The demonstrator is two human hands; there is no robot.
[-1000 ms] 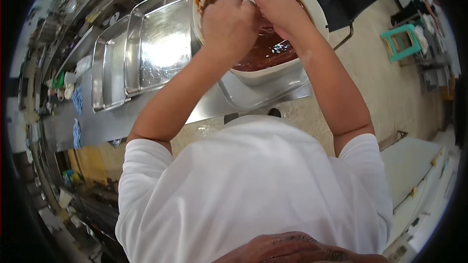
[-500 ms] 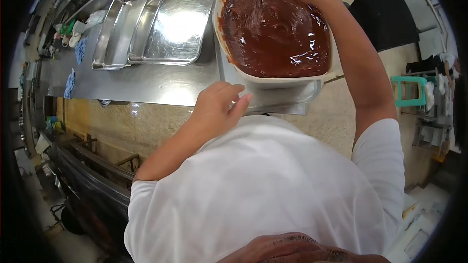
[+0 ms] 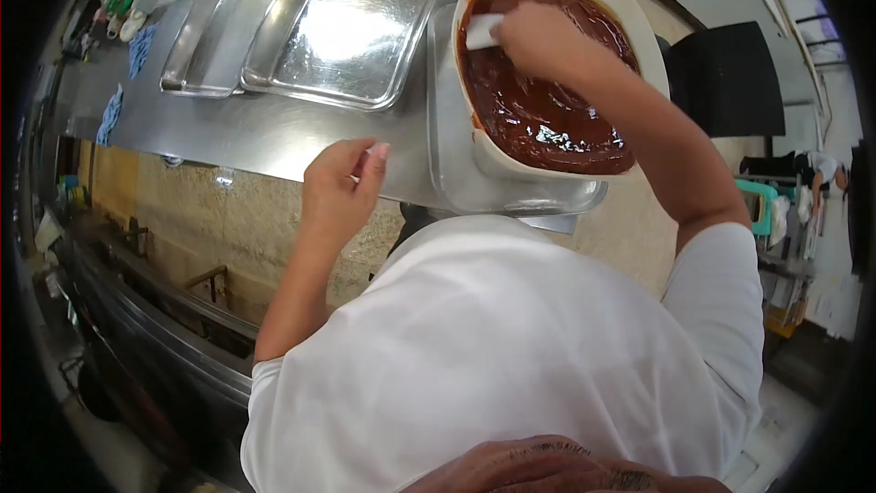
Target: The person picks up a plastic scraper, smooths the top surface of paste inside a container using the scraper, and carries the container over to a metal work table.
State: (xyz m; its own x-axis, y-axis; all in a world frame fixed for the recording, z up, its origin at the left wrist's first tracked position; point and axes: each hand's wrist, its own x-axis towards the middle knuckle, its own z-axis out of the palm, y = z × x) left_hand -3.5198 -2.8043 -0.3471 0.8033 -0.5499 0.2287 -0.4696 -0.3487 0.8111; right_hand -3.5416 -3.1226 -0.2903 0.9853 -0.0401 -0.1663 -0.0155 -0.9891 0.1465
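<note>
A white tub [image 3: 652, 32] holds thick, glossy reddish-brown sauce [image 3: 547, 128], with smears along its left rim. My right hand [image 3: 547, 41] is over the sauce at the tub's far side, closed on a white, flat-looking piece [image 3: 484, 30] whose lower part is hidden. Whether that piece touches the sauce is hard to tell. Loosely bent and holding nothing, my left hand [image 3: 342, 178] hovers by the front edge of the steel table [image 3: 265, 132], thumb apart from the palm. A clear shallow tray [image 3: 445, 173] lies beneath the tub.
Two shiny steel trays, a front one [image 3: 356, 36] and a left one [image 3: 205, 50], overlap on the table. Blue cloths [image 3: 109, 117] lie farther left. A black chair [image 3: 730, 82] stands right of the tub, and a green stool [image 3: 759, 205] is beyond it. Another person [image 3: 821, 169] is at far right.
My right hand has moved from the tub's far rim to over the sauce, and the white piece now shows in it. My left hand has shifted left, away from the tub.
</note>
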